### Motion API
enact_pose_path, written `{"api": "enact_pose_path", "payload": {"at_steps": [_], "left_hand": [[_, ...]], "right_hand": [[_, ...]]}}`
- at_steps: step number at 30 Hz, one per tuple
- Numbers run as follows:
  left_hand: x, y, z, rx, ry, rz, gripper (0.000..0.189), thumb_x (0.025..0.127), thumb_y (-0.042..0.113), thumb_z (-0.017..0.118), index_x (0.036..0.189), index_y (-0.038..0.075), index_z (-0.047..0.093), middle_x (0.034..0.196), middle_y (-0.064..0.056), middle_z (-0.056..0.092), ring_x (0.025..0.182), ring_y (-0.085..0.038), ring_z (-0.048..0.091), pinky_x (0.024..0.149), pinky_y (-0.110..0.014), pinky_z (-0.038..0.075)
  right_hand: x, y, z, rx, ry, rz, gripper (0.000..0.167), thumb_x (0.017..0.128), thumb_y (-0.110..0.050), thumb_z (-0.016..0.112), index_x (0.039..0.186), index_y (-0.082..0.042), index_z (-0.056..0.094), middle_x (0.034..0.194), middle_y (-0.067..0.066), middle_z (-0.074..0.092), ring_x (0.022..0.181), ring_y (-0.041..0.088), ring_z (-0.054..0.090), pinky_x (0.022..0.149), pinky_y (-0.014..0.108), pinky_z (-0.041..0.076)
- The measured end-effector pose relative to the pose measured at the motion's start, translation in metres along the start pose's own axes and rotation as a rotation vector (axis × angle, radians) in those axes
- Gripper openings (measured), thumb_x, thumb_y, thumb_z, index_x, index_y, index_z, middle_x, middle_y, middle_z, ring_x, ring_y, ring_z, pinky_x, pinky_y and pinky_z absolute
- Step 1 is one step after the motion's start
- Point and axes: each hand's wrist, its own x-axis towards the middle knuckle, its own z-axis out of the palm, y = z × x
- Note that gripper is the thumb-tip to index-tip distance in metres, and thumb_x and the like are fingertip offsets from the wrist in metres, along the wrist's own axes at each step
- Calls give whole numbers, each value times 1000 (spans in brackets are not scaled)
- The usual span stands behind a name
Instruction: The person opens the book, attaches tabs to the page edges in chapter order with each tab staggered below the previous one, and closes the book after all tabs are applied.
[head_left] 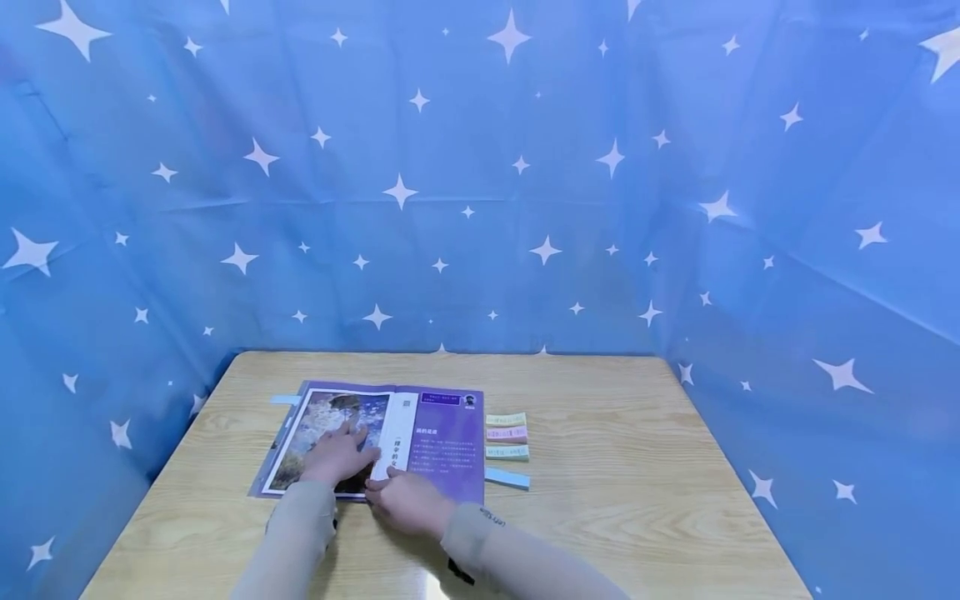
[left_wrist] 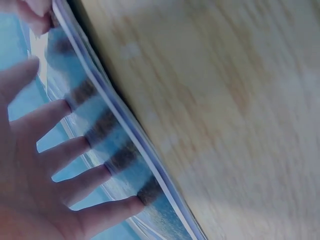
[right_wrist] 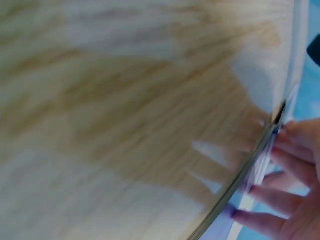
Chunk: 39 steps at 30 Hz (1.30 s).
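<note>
The open magazine [head_left: 442,450] lay in the lower left-centre of the frame, on the wooden table [head_left: 637,483], directly beyond the wrists and under both hands. Spread open, it had its longer side running left to right across the frame, while the fold between its pages ran from the top edge down towards the person, slanting a little to the left. The right hand [head_left: 412,500] was the nearer to that fold, its fingertips at the magazine's lower edge, close to the fold's bottom end; whether thumb and forefinger pinched the paper there or only pressed it, one could not tell. The left hand [head_left: 339,456] lay to the left of it and slightly higher in the frame, fingers spread and gripping nothing, resting on the picture page [head_left: 311,433]. Coloured tabs [head_left: 507,478] stuck out past the magazine's right edge, well apart from either hand, and a pale blue tab [head_left: 285,400] showed at its upper left.
</note>
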Motion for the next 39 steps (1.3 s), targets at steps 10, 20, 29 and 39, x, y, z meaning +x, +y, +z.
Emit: {"api": "enact_pose_path", "payload": {"at_steps": [10,20,29,39], "left_hand": [[0,0,4,-50,-35,-27,80,87,58,60,147,9,41,156,-24,19,138,-55,12,98,-79,17],[-2,-9,1,-40,-17,-40,75,90,54,58,148,9,41,156,-22,20,137,-56,12,94,-81,20],[-1,-7,2,-38,-21,-41,73,91,53,57,147,9,41,155,-25,20,137,-57,11,94,-81,19],[-4,1,3,-32,-19,-16,69,94,51,53,149,10,39,155,-25,22,138,-56,11,95,-80,20]], "right_hand": [[-56,91,2,187,-22,363,44,97,-40,55,135,-17,58,145,5,48,130,26,48,103,60,37],[-114,142,14,196,19,674,60,95,-49,55,141,-10,51,149,9,42,134,29,42,104,73,21],[-121,143,12,224,-9,714,61,96,-51,52,142,-12,49,148,9,44,134,28,42,105,73,17],[-126,149,9,225,2,738,56,98,-50,48,137,-11,55,140,11,52,130,29,47,105,74,16]]}}
